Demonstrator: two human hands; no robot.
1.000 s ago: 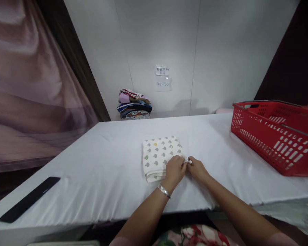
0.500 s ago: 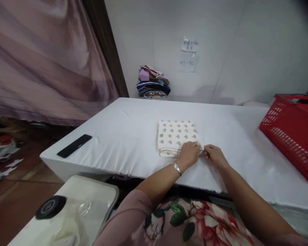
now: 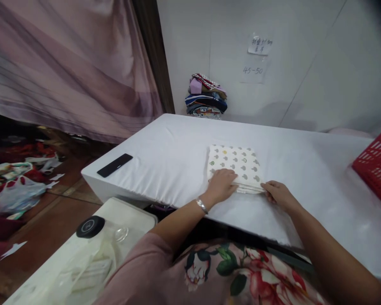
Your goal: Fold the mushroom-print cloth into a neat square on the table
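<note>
A folded white cloth [image 3: 233,163] with grey, yellow and green prints lies on the white-covered table [image 3: 178,140]. My left hand [image 3: 221,183], with a silver bracelet at its wrist, is at the cloth's near left corner, its fingers closed around the near edge. At the near right corner my right hand [image 3: 277,192] pinches the layered edge between thumb and fingers. Several layers show along the near edge between my hands.
A black flat object [image 3: 115,165] lies at the table's left. Behind the table is a stack of folded fabrics [image 3: 206,96]. A red basket [image 3: 377,163] stands at the right. A white surface [image 3: 127,216] with a round black object [image 3: 90,226] is at the lower left.
My left hand has slid left along the cloth's near edge, away from my right hand, which keeps its pinch at the right corner. The view has shifted, showing more floor at left.
</note>
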